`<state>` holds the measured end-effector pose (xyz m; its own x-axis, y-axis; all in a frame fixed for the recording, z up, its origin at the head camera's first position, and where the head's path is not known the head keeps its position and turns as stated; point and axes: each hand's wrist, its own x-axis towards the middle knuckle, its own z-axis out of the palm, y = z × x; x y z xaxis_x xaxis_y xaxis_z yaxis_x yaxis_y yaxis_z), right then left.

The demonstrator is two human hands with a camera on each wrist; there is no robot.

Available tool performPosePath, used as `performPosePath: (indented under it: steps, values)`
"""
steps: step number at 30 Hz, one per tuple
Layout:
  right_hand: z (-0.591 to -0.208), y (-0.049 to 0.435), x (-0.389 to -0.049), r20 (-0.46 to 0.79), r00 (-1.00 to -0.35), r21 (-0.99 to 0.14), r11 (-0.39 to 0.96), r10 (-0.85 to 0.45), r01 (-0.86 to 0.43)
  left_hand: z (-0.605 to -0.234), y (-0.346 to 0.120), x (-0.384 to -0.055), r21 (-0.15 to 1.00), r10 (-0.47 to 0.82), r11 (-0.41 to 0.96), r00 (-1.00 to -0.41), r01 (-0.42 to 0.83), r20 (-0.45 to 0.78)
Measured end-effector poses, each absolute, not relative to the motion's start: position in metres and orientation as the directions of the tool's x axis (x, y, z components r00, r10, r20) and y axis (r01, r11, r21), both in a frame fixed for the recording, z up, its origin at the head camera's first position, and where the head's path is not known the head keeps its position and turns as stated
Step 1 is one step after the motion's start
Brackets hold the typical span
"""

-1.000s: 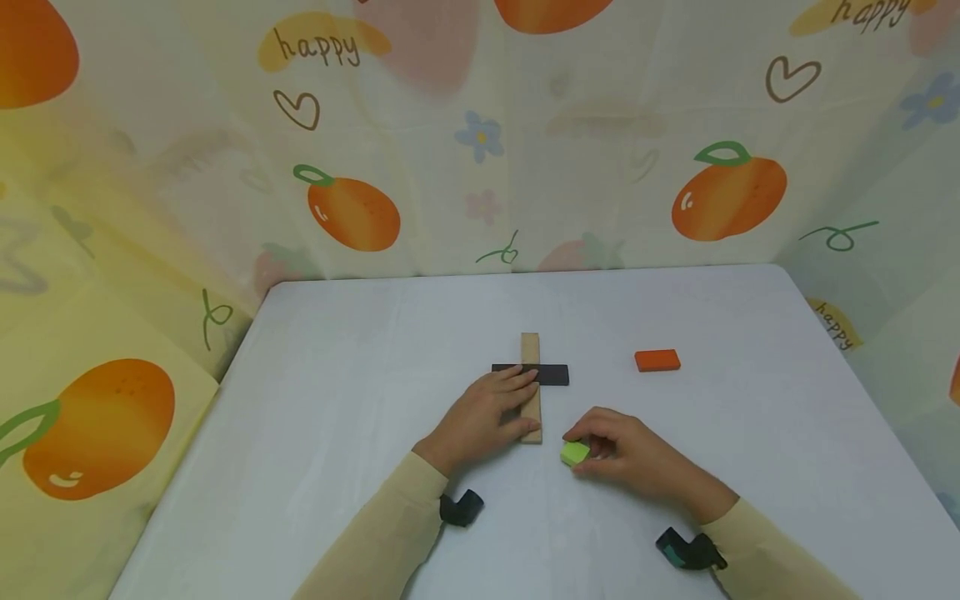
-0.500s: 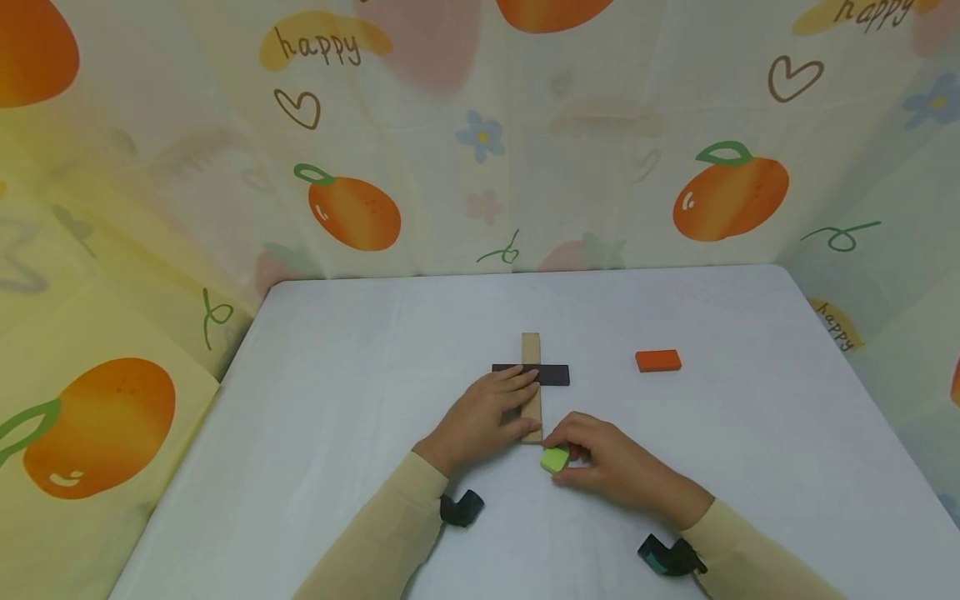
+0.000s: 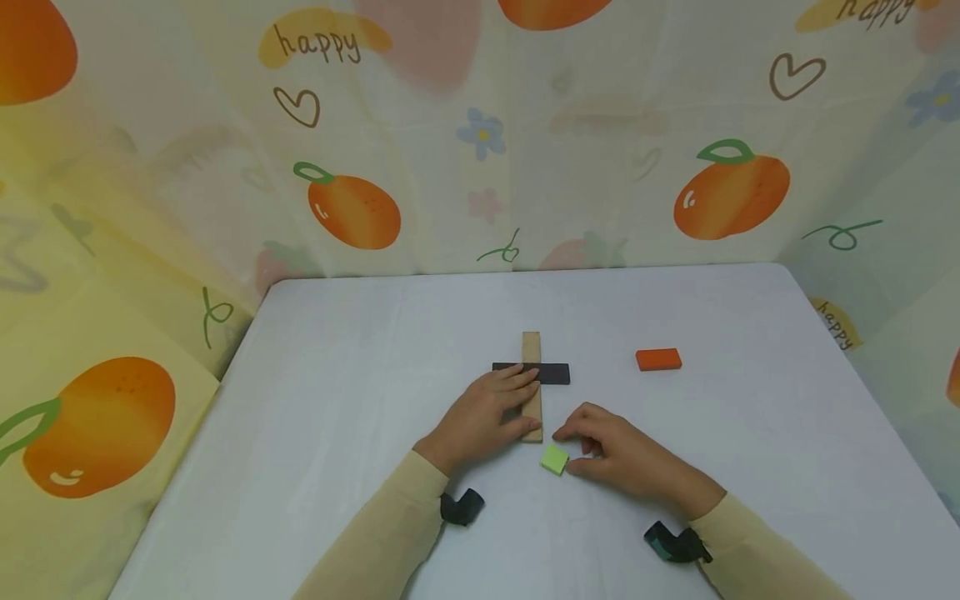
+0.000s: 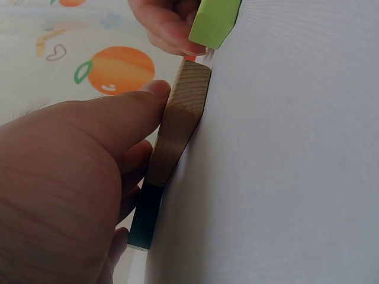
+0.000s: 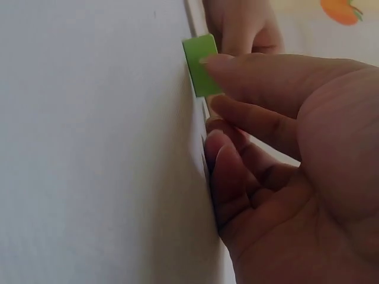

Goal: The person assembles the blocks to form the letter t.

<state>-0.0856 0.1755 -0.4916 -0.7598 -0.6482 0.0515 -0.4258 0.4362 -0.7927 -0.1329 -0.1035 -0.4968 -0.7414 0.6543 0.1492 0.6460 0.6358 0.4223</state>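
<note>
My left hand [image 3: 487, 412] rests on a cross of two wooden blocks, its fingers laid over the black block [image 3: 555, 374] and its thumb on the near end of the plain wood block [image 3: 531, 346]. In the left wrist view the thumb lies along the top of that plain wood block [image 4: 186, 97]. Just below the cross, a small lime-green block [image 3: 554, 459] lies turned at an angle on the table. Beside it is my right hand [image 3: 626, 454], index finger and thumb spread apart, the thumb tip close to the green block's right corner.
An orange block [image 3: 658, 359] lies on the white table [image 3: 360, 358], to the right of the cross. A cloth printed with oranges [image 3: 420, 192] hangs behind the table and along its sides. Each wrist carries a small black camera mount [image 3: 462, 507].
My right hand carried the green block left to below the cross, then let go and drew back slightly to the right. The left hand has stayed in place.
</note>
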Motion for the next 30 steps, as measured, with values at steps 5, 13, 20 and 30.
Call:
performPosePath:
  steps: [5, 13, 20, 30]
  values:
    - [-0.492, 0.171, -0.083, 0.052, -0.754, -0.778, 0.447, -0.654, -0.441, -0.497, -0.104, -0.133, 0.421, 0.655, 0.638, -0.742, 0.645, 0.145]
    - [-0.493, 0.165, -0.08, 0.05, -0.772, -0.754, 0.483, -0.634, -0.446, -0.497, -0.104, -0.133, 0.423, 0.652, 0.642, -0.745, 0.64, 0.137]
    - [-0.492, 0.159, -0.079, 0.039, -0.783, -0.746, 0.503, -0.621, -0.436, -0.497, -0.103, -0.133, 0.427, 0.655, 0.635, -0.742, 0.644, 0.145]
    - [-0.494, 0.157, -0.078, 0.05, -0.794, -0.744, 0.508, -0.605, -0.434, -0.499, -0.103, -0.135, 0.417, 0.66, 0.63, -0.735, 0.655, 0.157]
